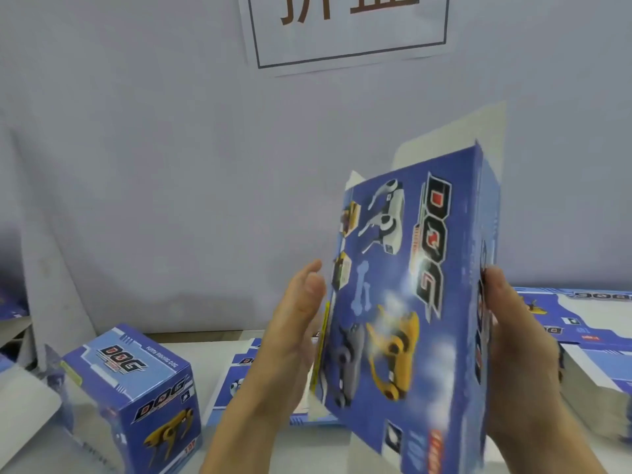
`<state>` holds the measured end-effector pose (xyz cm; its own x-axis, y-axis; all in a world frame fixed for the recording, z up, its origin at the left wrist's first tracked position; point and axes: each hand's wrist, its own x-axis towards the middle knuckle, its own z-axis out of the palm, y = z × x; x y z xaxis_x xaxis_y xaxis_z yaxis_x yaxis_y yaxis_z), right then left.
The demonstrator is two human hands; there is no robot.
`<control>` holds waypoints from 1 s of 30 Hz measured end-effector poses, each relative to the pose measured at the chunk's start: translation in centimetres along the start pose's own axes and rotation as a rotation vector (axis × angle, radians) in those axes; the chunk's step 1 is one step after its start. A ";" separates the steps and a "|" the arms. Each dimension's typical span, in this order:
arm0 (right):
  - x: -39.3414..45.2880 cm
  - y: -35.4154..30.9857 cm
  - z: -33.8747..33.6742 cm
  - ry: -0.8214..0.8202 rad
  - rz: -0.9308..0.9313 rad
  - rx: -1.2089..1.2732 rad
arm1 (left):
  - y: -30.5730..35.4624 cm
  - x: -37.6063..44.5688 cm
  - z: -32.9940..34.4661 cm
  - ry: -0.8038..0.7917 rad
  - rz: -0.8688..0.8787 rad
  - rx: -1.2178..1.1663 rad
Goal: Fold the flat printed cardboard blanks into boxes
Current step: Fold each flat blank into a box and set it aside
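Observation:
A blue printed box blank (410, 302) with "DOG" lettering and robot-dog pictures is held up in the air, partly opened into a sleeve, its white flaps sticking out at the top. My left hand (294, 336) lies flat with straight fingers against its left edge. My right hand (513, 340) grips its right side panel, thumb on the printed side. A finished folded box (136, 395) stands on the table at lower left. A flat blank (239, 381) lies on the table behind my left arm.
A tall stack of flat blanks (588, 340) sits at the right edge of the white table (212, 449). A grey cloth backdrop (171, 165) with a paper sign (349, 29) hangs behind. More blue cardboard (10, 306) shows at far left.

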<state>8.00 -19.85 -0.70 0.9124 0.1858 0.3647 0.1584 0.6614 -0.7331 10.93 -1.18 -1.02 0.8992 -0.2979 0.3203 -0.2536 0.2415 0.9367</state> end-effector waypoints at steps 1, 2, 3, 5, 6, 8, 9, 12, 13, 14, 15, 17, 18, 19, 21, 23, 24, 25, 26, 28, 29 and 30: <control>0.1 0.2 0.0 -0.022 0.062 0.043 | 0.4 -0.1 0.1 -0.064 -0.013 0.006; 0.1 0.4 0.0 -0.056 0.112 0.086 | 0.4 0.1 0.2 -0.097 -0.025 0.026; 0.3 0.5 0.1 -0.116 0.136 0.135 | 0.4 0.3 0.4 -0.078 -0.016 0.065; 0.8 0.8 0.4 -0.181 0.138 0.155 | 0.1 0.7 0.4 0.048 0.020 0.110; 1.0 0.9 0.1 -0.114 0.093 0.022 | -0.1 1.0 0.3 0.126 0.048 0.082; 1.5 0.7 -0.6 0.160 -0.028 -0.307 | -0.2 0.9 0.1 0.224 0.109 0.096; 1.6 0.5 -0.8 0.179 -0.075 -0.341 | -0.4 0.5 -0.1 0.261 0.136 0.138; 1.4 0.5 -0.7 0.107 -0.198 -0.335 | -0.5 0.6 0.2 0.245 0.183 0.297; 1.4 0.6 -0.7 0.126 -0.236 -0.421 | -0.5 0.5 0.4 0.205 0.174 0.337; 1.5 0.8 -0.8 0.148 -0.270 -0.523 | -0.6 0.4 0.4 0.166 0.158 0.353; 1.5 0.9 -0.8 0.177 -0.291 -0.593 | -0.6 0.2 0.5 0.139 0.146 0.360; 1.5 0.9 -0.9 0.226 -0.283 -0.661 | -0.3 -0.1 0.5 0.102 0.139 0.363; 1.4 0.9 -1.0 0.235 -0.264 -0.674 | -0.1 -0.2 0.7 0.095 0.136 0.348; 1.4 1.0 -1.0 0.235 -0.253 -0.680 | 0.1 -0.2 1.0 0.101 0.145 0.320; 1.3 1.3 -0.8 0.197 -0.269 -0.679 | 0.6 -0.1 1.5 0.193 0.203 0.262; 1.4 1.6 -0.5 0.141 -0.295 -0.679 | 1.0 0.1 1.8 0.293 0.260 0.211; 1.4 1.7 -0.4 0.122 -0.290 -0.678 | 1.1 0.2 1.9 0.315 0.283 0.182; 1.4 1.6 -0.3 0.107 -0.280 -0.674 | 1.1 0.3 2.0 0.327 0.303 0.171; 1.4 1.5 -0.3 0.105 -0.276 -0.675 | 1.1 0.4 2.0 0.338 0.320 0.180; 1.4 1.2 -0.2 0.108 -0.281 -0.698 | 1.1 0.3 2.1 0.338 0.338 0.222; 1.4 1.0 -0.2 0.105 -0.294 -0.701 | 1.1 0.2 2.1 0.320 0.339 0.235; 1.3 0.9 -0.1 0.104 -0.317 -0.702 | 1.1 0.1 2.2 0.291 0.338 0.245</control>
<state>9.39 -19.03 -0.91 0.8090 -0.0272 0.5871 0.5877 0.0504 -0.8075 9.95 -2.95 0.37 0.8054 0.0378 0.5915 -0.5927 0.0458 0.8041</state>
